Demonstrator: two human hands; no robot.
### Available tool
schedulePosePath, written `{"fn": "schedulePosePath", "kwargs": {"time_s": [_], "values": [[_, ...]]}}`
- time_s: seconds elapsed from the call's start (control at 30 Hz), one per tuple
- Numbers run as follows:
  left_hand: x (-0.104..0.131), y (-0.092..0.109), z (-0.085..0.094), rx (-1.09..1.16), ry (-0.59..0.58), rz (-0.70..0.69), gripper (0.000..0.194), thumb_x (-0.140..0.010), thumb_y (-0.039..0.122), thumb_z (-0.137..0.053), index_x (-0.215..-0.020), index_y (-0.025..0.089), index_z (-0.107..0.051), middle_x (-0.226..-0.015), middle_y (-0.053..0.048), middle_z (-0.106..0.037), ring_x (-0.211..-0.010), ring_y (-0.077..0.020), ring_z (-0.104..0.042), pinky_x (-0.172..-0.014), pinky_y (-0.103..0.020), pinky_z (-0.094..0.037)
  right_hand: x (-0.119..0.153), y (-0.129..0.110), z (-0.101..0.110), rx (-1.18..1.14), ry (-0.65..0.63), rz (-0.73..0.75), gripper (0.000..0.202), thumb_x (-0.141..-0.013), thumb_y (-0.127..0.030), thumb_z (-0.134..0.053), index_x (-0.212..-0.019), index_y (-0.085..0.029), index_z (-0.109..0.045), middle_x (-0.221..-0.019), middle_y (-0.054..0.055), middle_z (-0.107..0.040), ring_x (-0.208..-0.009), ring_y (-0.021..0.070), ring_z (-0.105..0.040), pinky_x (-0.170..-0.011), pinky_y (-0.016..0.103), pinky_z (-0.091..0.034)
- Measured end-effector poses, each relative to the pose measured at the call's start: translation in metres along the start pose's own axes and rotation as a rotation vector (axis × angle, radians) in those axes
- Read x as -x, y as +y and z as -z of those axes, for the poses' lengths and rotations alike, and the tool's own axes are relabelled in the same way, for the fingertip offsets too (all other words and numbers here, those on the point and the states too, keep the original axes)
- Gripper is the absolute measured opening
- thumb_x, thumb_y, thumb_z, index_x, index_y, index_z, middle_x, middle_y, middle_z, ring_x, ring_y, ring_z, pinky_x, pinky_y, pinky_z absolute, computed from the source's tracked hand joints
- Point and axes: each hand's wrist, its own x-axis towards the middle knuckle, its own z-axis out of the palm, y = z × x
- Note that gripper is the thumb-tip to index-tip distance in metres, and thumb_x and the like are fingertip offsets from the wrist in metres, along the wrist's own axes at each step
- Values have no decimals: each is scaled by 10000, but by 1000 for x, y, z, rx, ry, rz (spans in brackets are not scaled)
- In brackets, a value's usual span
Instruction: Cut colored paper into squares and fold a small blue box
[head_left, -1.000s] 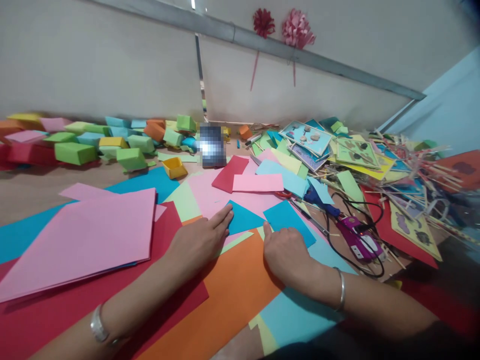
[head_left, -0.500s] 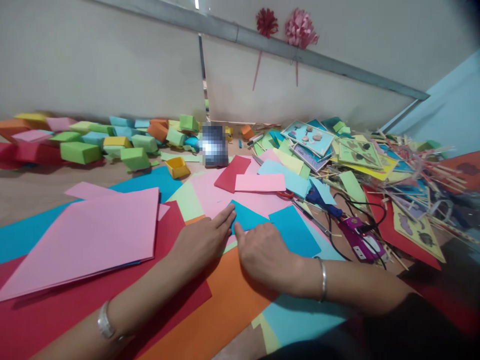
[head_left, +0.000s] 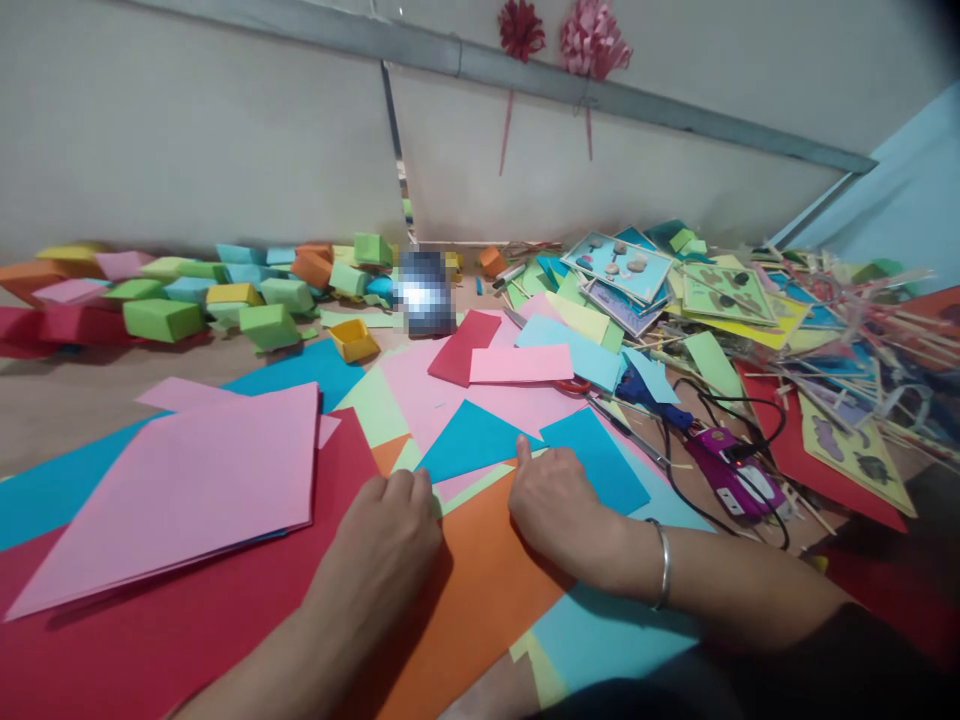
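A folded piece of blue paper (head_left: pixel 476 440), roughly a triangle with its point facing away, lies in front of me. My left hand (head_left: pixel 394 530) is closed at its left corner, fingertips hidden under the curled knuckles. At the opposite corner my right hand (head_left: pixel 559 510) is closed too, its thumb pressing on the paper and the other fingers tucked in. Beneath both hands lies a large orange sheet (head_left: pixel 457 590). Another blue piece (head_left: pixel 600 455) rests just beyond my right hand.
Folded pink paper (head_left: pixel 225 470) lies on a red sheet (head_left: pixel 150 640) at left. Colourful paper boxes (head_left: pixel 163 320) line the wall. Scissors (head_left: pixel 622 430) and a purple power strip (head_left: pixel 735 475) with black cable are at right, before piled cards (head_left: pixel 619 265) and sticks.
My left hand has drawn back toward me and leftward, from the paper's top point to its left corner, its fingers curling. The right hand has shifted slightly right along the lower edge.
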Motion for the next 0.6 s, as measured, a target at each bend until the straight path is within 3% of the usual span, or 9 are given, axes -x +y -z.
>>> {"fn": "schedulePosePath", "kwargs": {"time_s": [0.1,0.2,0.3,0.4,0.5,0.6], "values": [[5,10,-3,-46,-27,-18,300,-744,-29,-480,-776,118,-740,-748,-140,-636,-699,-279,-586,-536,-344,-318,-4,2,5,-27,37,-40,472,-862,60,-446,-1298,7,-620,-618,90,-599,-590,193,-536,-508,314,-279],[8,13,-9,-13,15,5,292,-745,-18,-476,-760,129,-728,-745,-132,-627,-693,-293,-592,-534,-354,-329,-11,10,10,-86,182,-90,386,-929,-3,-431,-1252,-61,-635,-791,124,-647,-745,235,-593,-568,334,-335],[7,7,-12,63,98,98,273,-805,21,-472,-764,151,-708,-724,-111,-619,-686,-297,-598,-556,-372,-364,-20,21,7,-178,290,-94,340,-960,-188,-563,-1286,-91,-581,-978,144,-651,-885,267,-578,-646,356,-388],[1,-3,-11,102,186,193,231,-897,120,-483,-801,157,-690,-781,-118,-642,-723,-299,-605,-612,-390,-406,-26,28,-1,-329,282,-72,453,-900,-261,-688,-1298,-99,-543,-1039,127,-643,-920,257,-562,-698,356,-413],[-9,-14,-13,144,251,231,183,-932,236,-540,-957,140,-694,-895,-136,-673,-797,-301,-616,-670,-389,-433,-30,31,-8,-490,318,-76,491,-871,-268,-721,-1301,-125,-530,-1092,116,-626,-977,245,-554,-760,353,-433],[-17,-22,-21,247,295,247,301,-931,253,-567,-1197,131,-638,-933,-117,-693,-824,-289,-634,-683,-374,-444,-32,32,-11,-570,389,-97,507,-878,-316,-711,-1314,-140,-522,-1189,134,-606,-1059,259,-539,-818,372,-447]]}}
